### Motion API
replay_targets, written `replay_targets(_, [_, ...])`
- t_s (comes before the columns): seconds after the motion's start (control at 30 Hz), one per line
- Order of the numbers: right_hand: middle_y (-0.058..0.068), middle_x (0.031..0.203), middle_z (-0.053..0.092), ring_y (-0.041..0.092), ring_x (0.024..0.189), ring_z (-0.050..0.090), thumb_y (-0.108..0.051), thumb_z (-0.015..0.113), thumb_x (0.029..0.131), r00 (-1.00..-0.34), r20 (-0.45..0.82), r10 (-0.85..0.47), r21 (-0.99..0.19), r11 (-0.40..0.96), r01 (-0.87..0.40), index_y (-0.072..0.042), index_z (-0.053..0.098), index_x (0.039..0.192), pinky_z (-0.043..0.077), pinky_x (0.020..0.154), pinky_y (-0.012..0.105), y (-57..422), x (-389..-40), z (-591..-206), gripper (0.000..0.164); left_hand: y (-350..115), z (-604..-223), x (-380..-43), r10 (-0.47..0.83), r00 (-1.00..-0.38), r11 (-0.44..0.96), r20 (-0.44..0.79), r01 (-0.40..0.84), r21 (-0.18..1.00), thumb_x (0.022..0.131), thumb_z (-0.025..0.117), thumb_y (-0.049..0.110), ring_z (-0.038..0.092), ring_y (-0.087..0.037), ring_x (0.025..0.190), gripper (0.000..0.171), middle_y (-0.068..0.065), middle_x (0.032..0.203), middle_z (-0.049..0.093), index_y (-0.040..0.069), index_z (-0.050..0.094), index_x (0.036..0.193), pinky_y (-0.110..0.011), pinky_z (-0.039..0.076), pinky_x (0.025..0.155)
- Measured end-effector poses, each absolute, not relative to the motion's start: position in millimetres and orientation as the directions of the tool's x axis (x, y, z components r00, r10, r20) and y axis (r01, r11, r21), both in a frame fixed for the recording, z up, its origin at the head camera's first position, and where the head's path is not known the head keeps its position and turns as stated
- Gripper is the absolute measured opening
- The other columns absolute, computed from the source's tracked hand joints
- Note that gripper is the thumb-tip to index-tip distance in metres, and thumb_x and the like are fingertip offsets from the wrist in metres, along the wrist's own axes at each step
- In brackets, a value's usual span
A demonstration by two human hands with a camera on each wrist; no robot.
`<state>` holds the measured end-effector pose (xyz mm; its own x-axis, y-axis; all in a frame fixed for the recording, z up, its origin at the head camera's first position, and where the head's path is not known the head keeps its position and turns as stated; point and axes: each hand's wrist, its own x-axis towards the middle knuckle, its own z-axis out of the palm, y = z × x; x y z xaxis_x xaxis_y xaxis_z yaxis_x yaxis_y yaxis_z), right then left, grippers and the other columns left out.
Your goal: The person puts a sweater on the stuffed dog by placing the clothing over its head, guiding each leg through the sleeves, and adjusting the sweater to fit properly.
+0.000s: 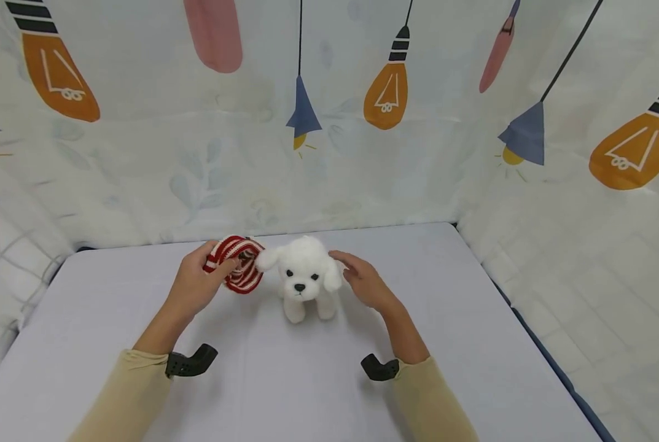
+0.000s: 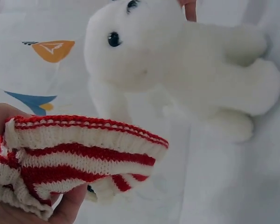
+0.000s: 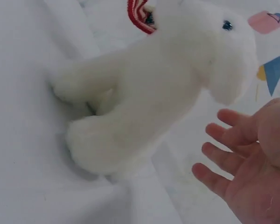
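A white plush dog (image 1: 306, 270) with dark eyes and a black nose stands on its legs near the back of the table, facing the head camera. My left hand (image 1: 196, 279) grips a red-and-white striped knitted garment (image 2: 84, 154), held up just beside the dog's ear. Its ribbed edge shows in the left wrist view, and the knit folds around an opening. On the other side, my right hand (image 1: 365, 282) is held beside the dog's head with fingers loosely bent. The right wrist view shows a gap between those fingers (image 3: 219, 158) and the plush dog (image 3: 144, 88).
A white cloth covers the table (image 1: 285, 380). Behind it hangs a pale curtain (image 1: 241, 166) printed with bulbs and lamps, which also closes in both sides. Each wrist carries a black camera mount (image 1: 191, 361).
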<state>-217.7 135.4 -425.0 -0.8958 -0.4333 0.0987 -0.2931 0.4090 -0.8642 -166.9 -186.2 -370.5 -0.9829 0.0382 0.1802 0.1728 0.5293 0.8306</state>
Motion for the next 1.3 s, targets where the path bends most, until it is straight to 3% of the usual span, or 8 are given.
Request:
replay_targets(0.2, [0.006, 0.140, 0.054, 0.023, 0.136, 0.046, -0.017, 0.046, 0.103, -0.921, 0.216, -0.326, -0.888, 0.326, -0.324, -0.014, 0.052, 0.136, 0.040, 0.109, 0.046, 130.6, -221.2, -412.2, 0.034, -178.8, -343.1, -170.4, 0.060, -0.953, 0.560, 0.297, 0.278, 0.780, 0.096, 0.058, 0.026, 0.057, -0.010, 0.081, 0.030, -0.014, 0.104, 0.065, 0.007, 0.057, 0.119, -0.022, 0.051, 0.062])
replay_targets(0.4, [-0.003, 0.150, 0.042, 0.017, 0.140, 0.039, -0.024, 0.065, 0.093, -0.882, 0.364, -0.299, -0.825, 0.337, -0.454, -0.020, 0.048, 0.139, 0.042, 0.107, 0.046, 108.3, -213.8, -393.3, 0.049, -162.0, -326.8, -176.3, 0.186, -0.891, 0.575, 0.414, 0.440, 0.690, 0.093, 0.061, 0.014, 0.059, -0.021, 0.084, 0.028, -0.013, 0.104, 0.066, 0.006, 0.058, 0.120, -0.021, 0.051, 0.064])
replay_targets(0.57, [-0.004, 0.162, 0.018, 0.014, 0.148, 0.022, -0.021, 0.074, 0.086, -0.791, 0.523, -0.318, -0.703, 0.364, -0.611, -0.025, 0.034, 0.149, 0.034, 0.112, 0.051, 89.0, -207.4, -378.8, 0.074, -145.9, -319.2, -177.1, 0.380, -0.772, 0.533, 0.509, 0.633, 0.562, 0.087, 0.064, 0.002, 0.054, -0.012, 0.073, 0.025, -0.004, 0.098, 0.066, 0.010, 0.064, 0.111, -0.023, 0.047, 0.061])
replay_targets(0.73, [0.003, 0.163, 0.013, 0.020, 0.147, 0.025, -0.014, 0.078, 0.081, -0.652, 0.658, -0.377, -0.565, 0.325, -0.758, -0.018, 0.034, 0.149, 0.037, 0.112, 0.045, 79.0, -203.0, -368.6, 0.081, -131.2, -313.6, -170.9, 0.535, -0.641, 0.453, 0.550, 0.768, 0.453, 0.082, 0.065, -0.006, 0.052, -0.009, 0.080, 0.027, 0.000, 0.103, 0.066, 0.013, 0.068, 0.100, -0.024, 0.045, 0.062])
replay_targets(0.87, [0.005, 0.163, 0.015, 0.026, 0.149, 0.020, -0.013, 0.076, 0.082, -0.582, 0.715, -0.387, -0.476, 0.341, -0.811, -0.016, 0.047, 0.139, 0.034, 0.113, 0.048, 76.2, -199.9, -364.6, 0.064, -122.5, -312.6, -165.6, 0.605, -0.544, 0.419, 0.581, 0.839, 0.348, 0.077, 0.066, -0.010, 0.059, -0.016, 0.093, 0.028, 0.001, 0.099, 0.067, 0.013, 0.070, 0.090, -0.035, 0.048, 0.081])
replay_targets(0.97, [0.007, 0.160, 0.023, 0.032, 0.150, 0.014, -0.014, 0.076, 0.082, -0.535, 0.767, -0.355, -0.398, 0.392, -0.830, -0.014, 0.063, 0.116, 0.025, 0.114, 0.058, 76.3, -200.4, -364.9, 0.037, -119.8, -312.6, -163.9, 0.625, -0.479, 0.429, 0.617, 0.871, 0.240, 0.073, 0.069, -0.012, 0.062, -0.021, 0.098, 0.028, 0.000, 0.096, 0.067, 0.012, 0.070, 0.087, -0.042, 0.046, 0.089])
replay_targets(1.07, [0.009, 0.154, 0.037, 0.033, 0.148, 0.021, -0.012, 0.075, 0.082, -0.492, 0.822, -0.288, -0.326, 0.471, -0.820, -0.012, 0.067, 0.092, 0.023, 0.112, 0.061, 79.2, -205.2, -368.8, 0.013, -120.1, -311.8, -164.2, 0.623, -0.441, 0.495, 0.646, 0.862, 0.110, 0.072, 0.073, -0.010, 0.064, -0.021, 0.095, 0.026, -0.001, 0.093, 0.067, 0.013, 0.069, 0.085, -0.046, 0.046, 0.090])
replay_targets(1.3, [0.007, 0.143, 0.050, 0.029, 0.142, 0.034, 0.005, 0.065, 0.080, -0.481, 0.865, -0.146, -0.285, 0.646, -0.708, -0.010, 0.067, 0.082, 0.029, 0.109, 0.057, 88.2, -216.6, -382.3, 0.015, -125.2, -315.7, -171.5, 0.620, -0.436, 0.662, 0.653, 0.737, -0.136, 0.076, 0.071, -0.009, 0.065, -0.020, 0.090, 0.021, -0.003, 0.089, 0.066, 0.011, 0.066, 0.081, -0.064, 0.028, 0.108])
